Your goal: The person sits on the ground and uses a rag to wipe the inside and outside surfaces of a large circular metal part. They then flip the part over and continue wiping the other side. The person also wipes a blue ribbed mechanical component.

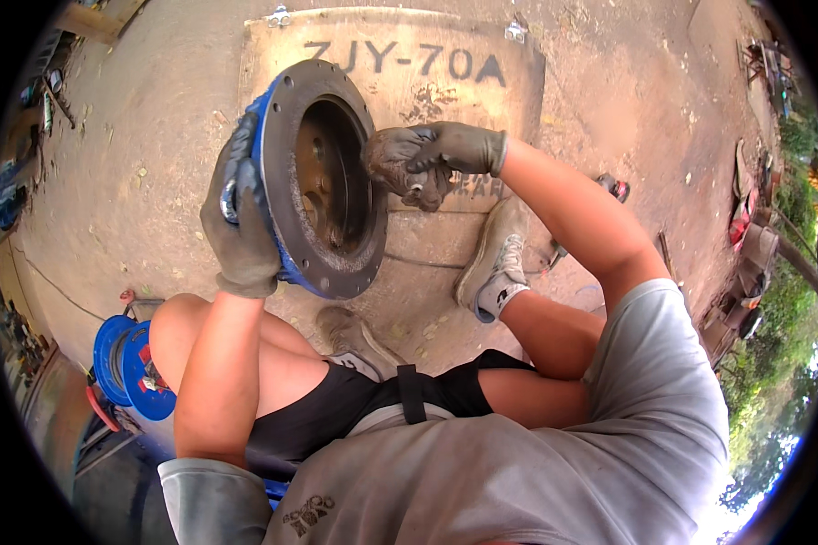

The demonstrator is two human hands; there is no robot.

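Observation:
A round metal flanged housing (365,263) with a dark face, bolt holes round its rim and a blue outer side stands tilted up in front of me. My left hand (242,218), in a dark work glove, grips it from the blue side at the left. Inside its hollow I see a brownish, oily-looking surface with holes. My right hand (454,148), also gloved, is closed on a crumpled dirty brown rag (400,163). The rag is beside the housing's right rim; whether it touches the rim I cannot tell.
A worn wooden board (509,118) with stencilled marks and metal latches lies on the concrete floor beyond my hands. A blue cable reel (114,359) stands at the left by my knee. A cable runs past my shoes (495,263). Clutter and plants line the right side.

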